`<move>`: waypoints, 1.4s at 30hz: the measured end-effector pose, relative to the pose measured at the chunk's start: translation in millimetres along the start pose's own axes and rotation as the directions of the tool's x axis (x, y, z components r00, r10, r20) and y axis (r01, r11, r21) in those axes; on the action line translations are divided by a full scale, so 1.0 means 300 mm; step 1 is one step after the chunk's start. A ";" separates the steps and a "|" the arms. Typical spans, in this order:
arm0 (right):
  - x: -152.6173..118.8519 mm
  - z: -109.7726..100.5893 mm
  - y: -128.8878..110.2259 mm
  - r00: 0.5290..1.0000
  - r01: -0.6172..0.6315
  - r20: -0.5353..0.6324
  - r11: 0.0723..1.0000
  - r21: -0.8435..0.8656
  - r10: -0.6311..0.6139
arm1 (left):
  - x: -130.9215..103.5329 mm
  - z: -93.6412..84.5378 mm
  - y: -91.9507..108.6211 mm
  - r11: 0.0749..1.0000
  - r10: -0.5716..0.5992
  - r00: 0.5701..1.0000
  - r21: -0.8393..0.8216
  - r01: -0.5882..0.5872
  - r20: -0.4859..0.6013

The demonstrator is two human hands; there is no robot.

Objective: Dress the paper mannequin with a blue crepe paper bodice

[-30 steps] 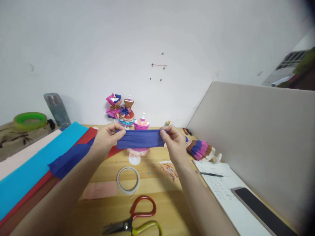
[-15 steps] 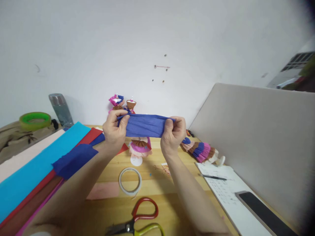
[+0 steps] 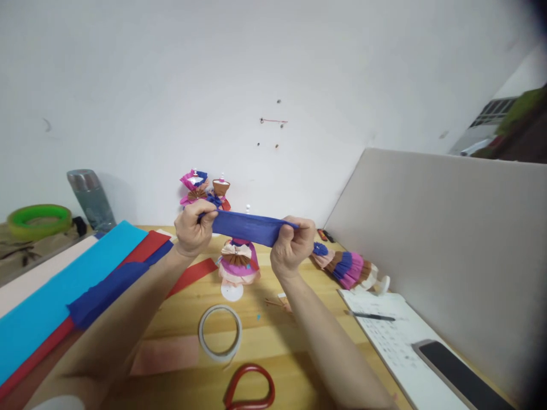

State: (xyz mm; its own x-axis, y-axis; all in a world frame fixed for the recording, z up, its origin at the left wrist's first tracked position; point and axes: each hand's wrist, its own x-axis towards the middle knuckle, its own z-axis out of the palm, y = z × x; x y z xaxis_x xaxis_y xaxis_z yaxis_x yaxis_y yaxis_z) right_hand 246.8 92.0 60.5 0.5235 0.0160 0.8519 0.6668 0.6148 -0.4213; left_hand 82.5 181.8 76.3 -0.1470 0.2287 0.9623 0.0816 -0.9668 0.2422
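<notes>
A strip of blue crepe paper [image 3: 248, 226] is stretched between my two hands, above the table. My left hand [image 3: 194, 229] pinches its left end between thumb and fingers. The right end is gripped by my right hand [image 3: 293, 245], closed with the thumb on top. Behind and below the strip stands a small mannequin in a pink, peach and brown paper dress [image 3: 239, 265] on a round white base; the strip hides part of its top.
Coloured paper sheets [image 3: 64, 296] lie at left, near a flask [image 3: 92, 196] and green tape [image 3: 39, 221]. A tape roll [image 3: 220, 333] and red-handled scissors [image 3: 250, 387] lie in front. At right are a lying dressed mannequin [image 3: 348, 266], notebook [image 3: 384, 341], phone [image 3: 465, 370] and grey panel [image 3: 440, 228].
The blue strip looks narrower from top to bottom and tilts down to the right. Both hands sit slightly lower and further left, and the whole view has shifted.
</notes>
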 end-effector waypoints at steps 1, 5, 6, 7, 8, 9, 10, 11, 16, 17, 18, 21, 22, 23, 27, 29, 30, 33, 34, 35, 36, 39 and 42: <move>-0.009 0.000 0.012 1.000 -0.003 0.006 1.000 0.007 0.003 | -0.008 0.002 -0.010 1.000 -0.005 1.000 -0.021 0.006 0.018; -0.037 -0.006 0.048 0.999 -0.022 0.041 1.000 0.006 0.022 | -0.053 0.006 -0.038 0.999 -0.031 1.000 -0.032 0.031 -0.002; -0.040 -0.008 0.054 0.999 -0.018 0.045 1.000 0.010 0.018 | -0.066 0.008 -0.044 0.999 -0.037 0.999 -0.018 0.036 -0.018; -0.043 -0.009 0.060 0.999 -0.008 0.045 1.000 0.017 0.008 | -0.078 0.009 -0.050 0.999 -0.048 0.998 -0.001 0.048 -0.034; -0.046 -0.011 0.065 0.999 0.004 0.049 1.000 0.027 -0.005 | -0.091 0.011 -0.055 0.998 -0.068 0.997 0.015 0.068 -0.041; -0.049 -0.013 0.070 0.998 0.016 0.054 0.999 0.040 -0.018 | -0.103 0.013 -0.059 0.995 -0.094 0.995 0.029 0.095 -0.043; -0.053 -0.015 0.075 0.997 0.023 0.066 0.998 0.052 -0.027 | -0.114 0.013 -0.063 0.991 -0.127 0.991 0.039 0.129 -0.036; -0.057 -0.017 0.079 0.996 0.025 0.079 0.998 0.058 -0.029 | -0.123 0.014 -0.065 0.986 -0.157 0.987 0.045 0.158 -0.024; -0.077 -0.026 0.090 0.993 -0.045 0.106 0.999 0.001 0.045 | -0.134 0.004 -0.055 0.980 -0.191 0.981 0.052 0.190 0.028; -0.079 -0.026 0.091 0.993 -0.058 0.103 0.998 -0.004 0.058 | -0.130 0.002 -0.050 0.985 -0.169 0.985 0.046 0.167 0.039; -0.078 -0.026 0.091 0.992 -0.070 0.100 0.998 -0.006 0.070 | -0.123 0.001 -0.046 0.988 -0.150 0.987 0.037 0.148 0.056; -0.068 -0.025 0.091 0.991 -0.103 0.083 0.994 -0.025 0.105 | -0.098 0.007 -0.028 0.991 -0.137 0.983 0.005 0.137 0.122; -0.062 -0.024 0.090 0.991 -0.112 0.071 0.993 -0.033 0.114 | -0.090 0.012 -0.022 0.989 -0.146 0.979 -0.001 0.148 0.140; -0.056 -0.025 0.089 0.991 -0.116 0.056 0.993 -0.036 0.118 | -0.082 0.017 -0.016 0.988 -0.152 0.976 -0.006 0.155 0.153; -0.041 -0.028 0.084 0.996 -0.085 0.007 0.996 0.004 0.085 | -0.063 0.034 -0.003 0.991 -0.117 0.976 -0.038 0.126 0.181; -0.046 -0.029 0.083 0.997 -0.078 0.011 0.997 -0.006 0.079 | -0.066 0.036 -0.011 0.992 -0.099 0.978 -0.058 0.111 0.181; -0.051 -0.029 0.083 0.996 -0.080 0.023 0.997 -0.016 0.081 | -0.070 0.035 -0.019 0.992 -0.092 0.981 -0.071 0.105 0.173; -0.070 -0.026 0.084 0.993 -0.087 0.076 0.996 -0.016 0.088 | -0.085 0.031 -0.044 0.988 -0.086 0.988 -0.114 0.101 0.130; -0.075 -0.026 0.083 0.992 -0.090 0.088 0.996 -0.011 0.091 | -0.089 0.030 -0.049 0.986 -0.095 0.988 -0.128 0.110 0.118; -0.077 -0.025 0.082 0.991 -0.093 0.094 0.996 -0.007 0.093 | -0.091 0.029 -0.051 0.982 -0.108 0.988 -0.144 0.124 0.112; -0.077 -0.026 0.080 0.991 -0.095 0.095 0.995 -0.003 0.095 | -0.091 0.028 -0.051 0.977 -0.127 0.986 -0.159 0.144 0.110; -0.065 -0.032 0.068 0.991 -0.095 0.097 0.995 0.007 0.094 | -0.080 0.027 -0.035 0.954 -0.191 0.975 -0.212 0.211 0.112; -0.043 -0.040 0.049 0.986 -0.099 0.132 0.995 0.005 0.098 | -0.060 0.021 -0.013 0.916 -0.266 0.954 -0.273 0.295 0.139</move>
State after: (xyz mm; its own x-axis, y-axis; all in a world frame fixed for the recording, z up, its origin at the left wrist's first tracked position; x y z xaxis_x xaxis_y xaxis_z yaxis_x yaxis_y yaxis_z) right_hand 256.2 91.2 39.7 0.5113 0.1800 0.8403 0.6091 0.6139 -0.5021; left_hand 90.9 182.1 58.7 -0.0246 0.4910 0.8708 -0.2382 -0.8489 0.4719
